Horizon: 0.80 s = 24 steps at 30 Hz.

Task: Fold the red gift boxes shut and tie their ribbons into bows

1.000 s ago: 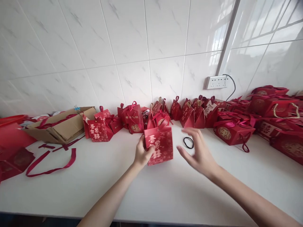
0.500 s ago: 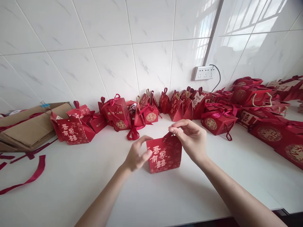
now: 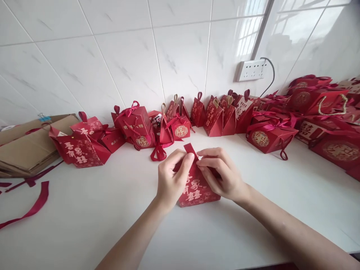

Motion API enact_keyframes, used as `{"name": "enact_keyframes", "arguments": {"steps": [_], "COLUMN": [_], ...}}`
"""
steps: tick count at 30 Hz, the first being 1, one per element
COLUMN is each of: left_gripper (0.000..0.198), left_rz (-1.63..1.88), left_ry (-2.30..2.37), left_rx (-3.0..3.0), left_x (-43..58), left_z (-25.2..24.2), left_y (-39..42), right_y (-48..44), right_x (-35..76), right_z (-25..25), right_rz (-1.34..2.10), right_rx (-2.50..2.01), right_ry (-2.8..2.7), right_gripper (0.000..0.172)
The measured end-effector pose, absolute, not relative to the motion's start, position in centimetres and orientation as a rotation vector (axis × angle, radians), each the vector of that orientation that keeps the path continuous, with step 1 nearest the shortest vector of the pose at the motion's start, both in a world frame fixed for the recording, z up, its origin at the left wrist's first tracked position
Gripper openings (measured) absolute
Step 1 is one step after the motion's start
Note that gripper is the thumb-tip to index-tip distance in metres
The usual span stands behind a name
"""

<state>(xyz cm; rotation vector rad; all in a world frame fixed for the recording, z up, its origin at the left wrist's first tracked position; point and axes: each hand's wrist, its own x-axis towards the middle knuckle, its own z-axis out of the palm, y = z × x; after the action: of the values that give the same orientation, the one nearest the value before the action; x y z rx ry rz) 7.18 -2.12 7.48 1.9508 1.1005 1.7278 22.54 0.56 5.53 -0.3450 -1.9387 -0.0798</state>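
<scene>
1. Front box (image 3: 206, 193): red, printed with pinkish-white characters (image 3: 194, 195) and lighter mottling.
2. Its top strip (image 3: 189, 149): plain deep red.
3. Peaked boxes (image 3: 213, 122) at the back: red with pale lettering (image 3: 210, 119); loops (image 3: 246, 94) dark red or gold-tan.
4. Small box (image 3: 180, 129) in the middle: red, bearing a cream-gold roundel (image 3: 181, 131).
5. Loose ribbon (image 3: 39, 204) at left: solid crimson.
6. Cardboard (image 3: 30, 150): plain brown; its clip (image 3: 44, 118), light blue.
7. Rope handle (image 3: 344, 102) at right: cream.
8. Bench (image 3: 140, 240): plain white.
9. Wall tiles (image 3: 180, 48): white with grey veining.
10. Socket strip (image 3: 251, 70): white; its cable (image 3: 273, 75), black.
</scene>
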Motion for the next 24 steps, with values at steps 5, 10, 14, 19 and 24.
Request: {"name": "enact_keyframes", "arguments": {"steps": [5,10,14,19,24], "left_gripper": [0.035,0.034,0.036,0.035,0.032], "left_rz": [1.829,1.883,1.897,1.905,1.878], "left_ry": [1.206,1.245,1.279,1.276,1.242], "left_rx": [2.007,2.068,2.106,2.149,2.141], "left_x": [7.14,7.19,7.26,7.3,7.27], "left_z": [7.32,7.24,7.12,7.03,7.14], "left_y": [-2.59,-2.76,-2.76,-2.73,-2.71], "right_y": [0.3,-0.07,-0.23,-0.2,-0.1], "right_x": [22.37,22.15,22.18,22.33,22.65], "right_z": [5.16,5.35,5.63,5.75,5.74], "right_rz": [-0.148,-0.145,-0.124,-0.136,-0.199], "right_rx": [-0.326,-0.372,-0.402,-0.43,-0.453], "right_ry": [-1.994,-2.008,-2.023,-2.032,-2.054], "right_gripper": [0.035,0.036,0.027,0.017,0.016]}}
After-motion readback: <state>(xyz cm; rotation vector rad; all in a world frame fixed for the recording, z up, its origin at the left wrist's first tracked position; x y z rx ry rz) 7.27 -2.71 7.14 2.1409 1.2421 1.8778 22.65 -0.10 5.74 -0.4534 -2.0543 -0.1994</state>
